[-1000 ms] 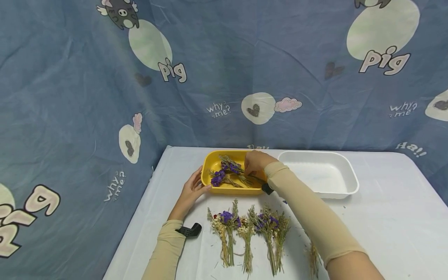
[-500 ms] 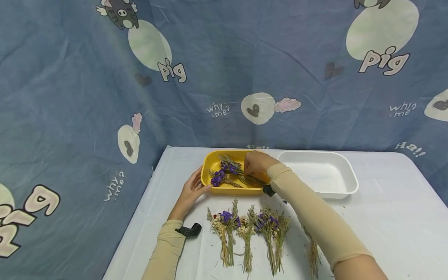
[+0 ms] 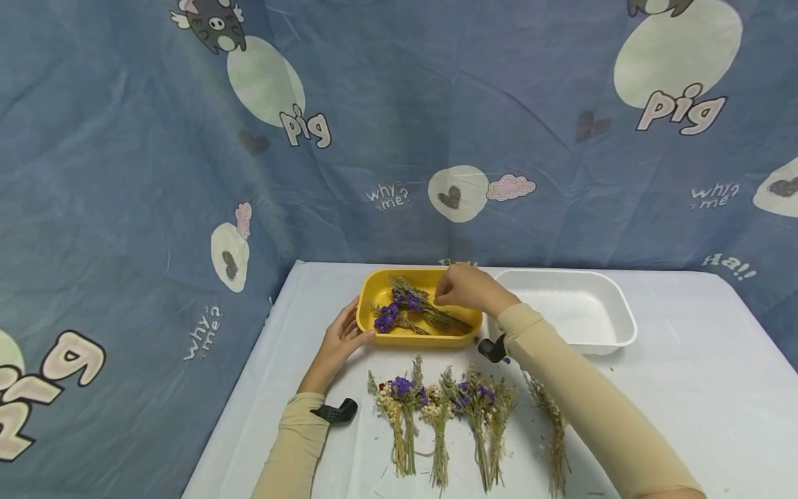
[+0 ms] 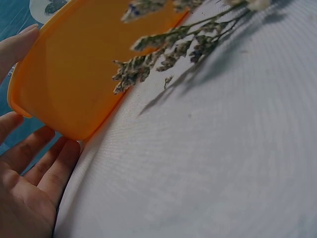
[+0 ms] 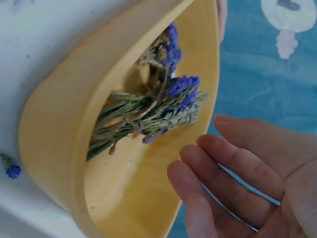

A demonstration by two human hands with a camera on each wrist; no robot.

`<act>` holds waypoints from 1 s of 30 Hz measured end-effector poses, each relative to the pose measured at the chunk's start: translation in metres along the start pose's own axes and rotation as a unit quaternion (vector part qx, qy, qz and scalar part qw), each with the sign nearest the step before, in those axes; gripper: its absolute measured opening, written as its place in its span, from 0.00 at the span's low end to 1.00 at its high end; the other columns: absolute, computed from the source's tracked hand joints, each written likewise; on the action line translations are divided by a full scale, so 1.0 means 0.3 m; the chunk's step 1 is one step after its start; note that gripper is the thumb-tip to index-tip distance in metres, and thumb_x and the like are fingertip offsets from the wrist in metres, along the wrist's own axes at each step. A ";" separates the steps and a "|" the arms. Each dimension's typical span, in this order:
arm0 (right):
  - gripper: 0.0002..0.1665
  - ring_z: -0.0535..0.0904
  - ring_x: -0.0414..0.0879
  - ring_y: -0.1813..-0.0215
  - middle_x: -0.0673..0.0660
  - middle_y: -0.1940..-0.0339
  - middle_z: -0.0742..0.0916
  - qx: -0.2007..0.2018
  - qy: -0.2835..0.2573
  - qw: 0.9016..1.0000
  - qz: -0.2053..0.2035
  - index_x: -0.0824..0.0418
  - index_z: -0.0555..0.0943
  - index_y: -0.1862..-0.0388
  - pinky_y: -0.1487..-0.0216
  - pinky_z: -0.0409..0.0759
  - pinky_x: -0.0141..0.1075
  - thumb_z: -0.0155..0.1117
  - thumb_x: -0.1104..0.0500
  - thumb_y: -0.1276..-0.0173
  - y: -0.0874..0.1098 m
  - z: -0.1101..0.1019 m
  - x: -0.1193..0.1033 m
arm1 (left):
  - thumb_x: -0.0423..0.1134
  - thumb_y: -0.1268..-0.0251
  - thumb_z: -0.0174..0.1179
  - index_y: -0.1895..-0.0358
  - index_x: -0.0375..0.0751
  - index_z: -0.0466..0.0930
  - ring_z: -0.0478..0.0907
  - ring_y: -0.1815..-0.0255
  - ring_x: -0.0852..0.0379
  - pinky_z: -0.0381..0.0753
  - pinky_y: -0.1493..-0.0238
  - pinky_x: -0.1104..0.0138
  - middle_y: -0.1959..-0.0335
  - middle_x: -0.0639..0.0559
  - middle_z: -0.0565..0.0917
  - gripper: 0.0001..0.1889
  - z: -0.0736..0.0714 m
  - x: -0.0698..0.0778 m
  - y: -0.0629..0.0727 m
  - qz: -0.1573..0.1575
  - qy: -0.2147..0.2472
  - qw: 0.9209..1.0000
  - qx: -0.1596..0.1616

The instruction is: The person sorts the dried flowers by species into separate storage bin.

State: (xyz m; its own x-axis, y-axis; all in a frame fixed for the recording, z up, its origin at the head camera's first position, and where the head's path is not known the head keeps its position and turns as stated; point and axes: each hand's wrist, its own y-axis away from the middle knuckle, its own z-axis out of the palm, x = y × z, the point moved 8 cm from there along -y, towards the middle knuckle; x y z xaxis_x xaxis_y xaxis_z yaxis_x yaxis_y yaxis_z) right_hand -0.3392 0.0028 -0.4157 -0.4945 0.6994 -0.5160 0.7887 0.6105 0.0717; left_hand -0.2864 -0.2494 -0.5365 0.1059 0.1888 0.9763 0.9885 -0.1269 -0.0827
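The yellow basin (image 3: 430,341) stands at the back of the table. Inside it lie small dried-flower bunches with purple heads (image 3: 387,317); a tied bunch (image 5: 133,121) shows clearly in the right wrist view. At the basin's left end, my left hand (image 3: 339,348) touches the corner, thumb by the rim and fingers spread along the outer wall (image 4: 67,84). My right hand (image 3: 472,287) hovers over the basin's right part. Its fingers (image 5: 237,158) are loosely bent and hold nothing, apart from the flowers.
A white basin (image 3: 625,339) stands right of the yellow one. In front lies a row of several dried-flower bunches (image 3: 440,430), with another bunch (image 3: 556,443) partly under the right forearm. Loose bits (image 5: 13,171) lie about. A patterned blue cloth (image 3: 374,229) hangs behind.
My right hand has come away from the tied bunch in the yellow basin, lifting and shifting slightly right. The bunch's stems now show. The left hand stays where it was.
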 end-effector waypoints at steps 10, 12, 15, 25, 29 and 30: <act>0.09 0.87 0.43 0.61 0.50 0.61 0.93 0.026 -0.027 0.999 0.012 0.55 0.92 0.59 0.53 0.89 0.43 0.70 0.52 0.28 0.120 -0.014 -0.002 | 0.43 0.32 0.71 0.17 0.62 0.55 0.63 0.19 0.45 0.72 0.23 0.65 0.18 0.48 0.63 0.44 -0.002 -0.007 0.001 -0.004 0.000 1.000 0.001; 0.08 0.87 0.42 0.63 0.49 0.62 0.93 0.032 -0.034 0.999 0.013 0.55 0.92 0.59 0.56 0.89 0.41 0.70 0.53 0.28 0.143 -0.016 -0.001 | 0.43 0.32 0.71 0.17 0.63 0.56 0.63 0.18 0.45 0.72 0.23 0.66 0.18 0.48 0.63 0.45 -0.003 -0.007 0.002 -0.003 0.003 1.000 0.000; 0.08 0.86 0.41 0.65 0.50 0.61 0.93 0.037 -0.050 0.998 0.017 0.55 0.92 0.58 0.57 0.89 0.40 0.70 0.54 0.28 0.182 -0.015 -0.004 | 0.44 0.32 0.71 0.18 0.63 0.56 0.63 0.18 0.45 0.72 0.24 0.68 0.18 0.49 0.62 0.44 -0.005 -0.007 0.003 -0.004 0.006 1.000 -0.002; 0.07 0.82 0.37 0.69 0.47 0.66 0.92 0.046 -0.070 0.996 0.030 0.54 0.92 0.61 0.64 0.84 0.34 0.71 0.54 0.28 0.294 0.012 0.002 | 0.44 0.33 0.72 0.18 0.63 0.56 0.63 0.19 0.45 0.71 0.23 0.66 0.18 0.48 0.63 0.44 -0.006 -0.016 -0.001 -0.009 0.002 1.000 0.001; 0.06 0.81 0.37 0.72 0.46 0.68 0.91 0.057 -0.068 0.995 0.036 0.53 0.92 0.62 0.69 0.82 0.33 0.71 0.54 0.29 0.337 0.020 0.007 | 0.44 0.33 0.71 0.18 0.63 0.56 0.63 0.19 0.45 0.71 0.23 0.65 0.18 0.48 0.64 0.44 -0.005 -0.018 -0.002 -0.009 0.005 1.000 0.001; 0.06 0.80 0.37 0.73 0.46 0.69 0.91 0.061 -0.068 0.995 0.037 0.53 0.92 0.63 0.69 0.82 0.33 0.71 0.54 0.29 0.347 0.021 0.008 | 0.44 0.33 0.71 0.18 0.63 0.56 0.63 0.19 0.45 0.71 0.23 0.65 0.18 0.48 0.64 0.44 -0.005 -0.018 -0.002 -0.008 0.005 1.000 0.000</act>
State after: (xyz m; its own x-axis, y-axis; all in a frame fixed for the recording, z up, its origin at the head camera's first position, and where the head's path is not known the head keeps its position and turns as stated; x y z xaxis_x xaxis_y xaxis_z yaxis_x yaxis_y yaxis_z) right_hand -0.2558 0.0656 -0.4148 -0.3865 0.6790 -0.6242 0.8635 0.5042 0.0138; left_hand -0.2878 -0.2520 -0.5415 0.0894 0.1808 0.9794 0.9900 -0.1239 -0.0675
